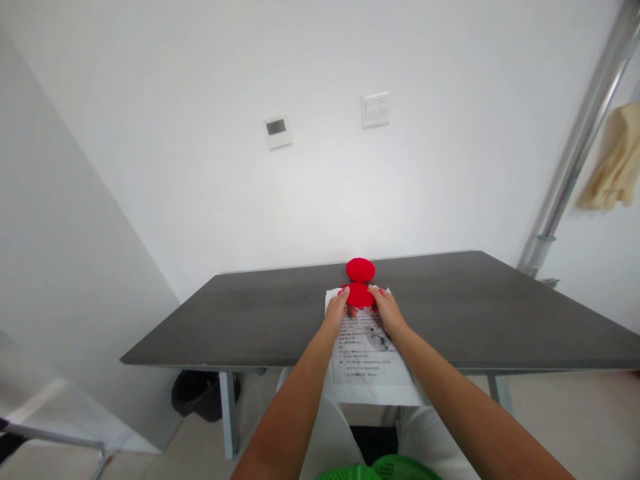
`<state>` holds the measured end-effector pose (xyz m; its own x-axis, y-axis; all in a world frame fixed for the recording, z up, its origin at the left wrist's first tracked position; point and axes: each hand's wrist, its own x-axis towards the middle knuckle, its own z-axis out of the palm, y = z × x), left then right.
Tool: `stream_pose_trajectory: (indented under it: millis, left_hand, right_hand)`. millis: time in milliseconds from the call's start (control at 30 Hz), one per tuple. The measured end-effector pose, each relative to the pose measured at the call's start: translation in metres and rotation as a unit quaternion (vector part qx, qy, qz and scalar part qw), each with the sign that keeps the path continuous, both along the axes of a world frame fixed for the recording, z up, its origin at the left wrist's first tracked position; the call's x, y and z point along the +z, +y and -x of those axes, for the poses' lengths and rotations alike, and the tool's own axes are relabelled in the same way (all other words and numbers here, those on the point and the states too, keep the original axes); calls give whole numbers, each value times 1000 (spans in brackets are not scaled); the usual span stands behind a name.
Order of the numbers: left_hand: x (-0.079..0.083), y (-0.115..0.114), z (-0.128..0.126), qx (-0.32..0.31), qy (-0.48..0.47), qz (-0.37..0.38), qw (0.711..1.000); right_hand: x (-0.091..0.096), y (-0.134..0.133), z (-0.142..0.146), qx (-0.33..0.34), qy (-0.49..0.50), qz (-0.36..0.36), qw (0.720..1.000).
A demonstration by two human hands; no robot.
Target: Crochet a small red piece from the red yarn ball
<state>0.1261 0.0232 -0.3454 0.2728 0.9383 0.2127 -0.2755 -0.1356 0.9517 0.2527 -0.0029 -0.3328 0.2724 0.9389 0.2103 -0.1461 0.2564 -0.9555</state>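
A flat red round piece (361,296) with small bits along its edge is held at its two sides, my left hand (338,307) on one and my right hand (386,308) on the other. The fingers of both hands are closed on it, thumbs on top. Just beyond it on the table lies a second plain red disc (361,269); whether the two are joined I cannot tell. Beneath my hands lies a printed paper sheet (367,357) with text and pictures, its near end hanging over the table's front edge. The print is too small to read.
The dark grey table (265,313) stands against a white wall with a thermostat (278,132) and a switch (375,110). A black bin (203,397) is under its left side. Green mesh (385,469) shows at my lap. A metal pole (575,167) and yellowish cloth (613,160) are at right.
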Motion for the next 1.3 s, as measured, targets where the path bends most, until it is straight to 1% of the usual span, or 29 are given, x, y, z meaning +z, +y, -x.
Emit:
stream_pose_trajectory:
  millis: [100, 367, 533, 633, 833, 933, 1000, 1067, 1133, 1233, 1300]
  left_hand:
    - [1, -1, 0, -6, 12, -6, 1000]
    - [4, -3, -2, -4, -24, 6, 1000]
    - [5, -4, -3, -12, -10, 13, 1000]
    - [4, -2, -3, -4, -4, 2, 1000]
    - [1, 0, -4, 7, -14, -2, 1000]
    - [-1, 5, -5, 17, -10, -4, 1000]
    - [-1, 8, -6, 8, -10, 5, 1000]
    - [0, 6, -4, -4, -20, 12, 1000]
    - [4, -1, -2, -3, -22, 0, 1000]
    - [10, -9, 0, 0, -6, -10, 1000]
    - [11, -8, 0, -1, 7, -10, 1000]
  right_hand:
    - [-1, -1, 0, 3, -4, -2, 1000]
    - [3, -4, 2, 15, -21, 1, 1000]
    - [1, -2, 2, 2, -33, 10, 999]
    - [1, -2, 3, 13, -41, 4, 999]
    - [4, -5, 7, -2, -70, -26, 997]
    - [3, -1, 8, -12, -72, -36, 997]
    - [3, 2, 8, -13, -64, -31, 997]
    - [4, 2, 10, -13, -58, -18, 998]
    - [6, -2, 10, -7, -46, -22, 999]
    - [8, -6, 8, -3, -45, -8, 999]
    - [8, -4, 5, 1, -45, -6, 999]
